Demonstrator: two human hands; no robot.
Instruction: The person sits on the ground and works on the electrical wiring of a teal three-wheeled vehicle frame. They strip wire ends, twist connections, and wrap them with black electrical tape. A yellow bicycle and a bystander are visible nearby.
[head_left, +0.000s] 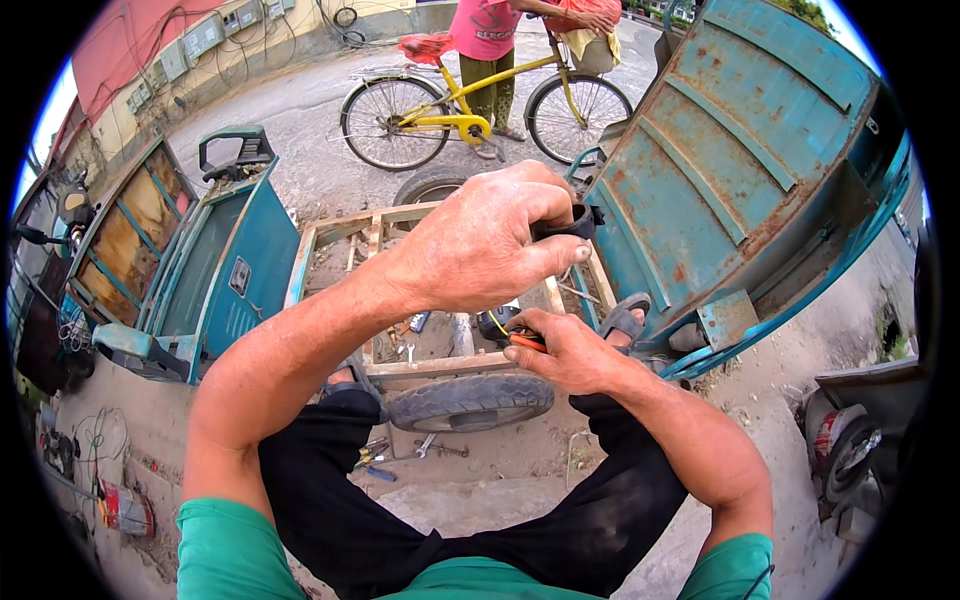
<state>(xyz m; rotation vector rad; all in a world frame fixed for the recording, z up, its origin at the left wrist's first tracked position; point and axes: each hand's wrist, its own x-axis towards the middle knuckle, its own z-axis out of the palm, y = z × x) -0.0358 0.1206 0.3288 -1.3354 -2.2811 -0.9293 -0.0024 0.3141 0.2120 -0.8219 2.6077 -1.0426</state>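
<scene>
My left hand, raised over the frame, grips a small black ring-shaped object, partly hidden by my fingers. Below it, my right hand is closed on an orange-and-black handled tool, its working end unclear. Just behind that tool is a dark cylindrical part with a yellow wire. The welded metal frame spans between my legs, with a tyre at its near side. Wrenches and other hand tools lie on the ground.
A rusty teal metal body stands upright at right, another teal body section at left. Beyond are a second tyre, a person in pink and a yellow bicycle. Cans and wheel parts sit at lower right.
</scene>
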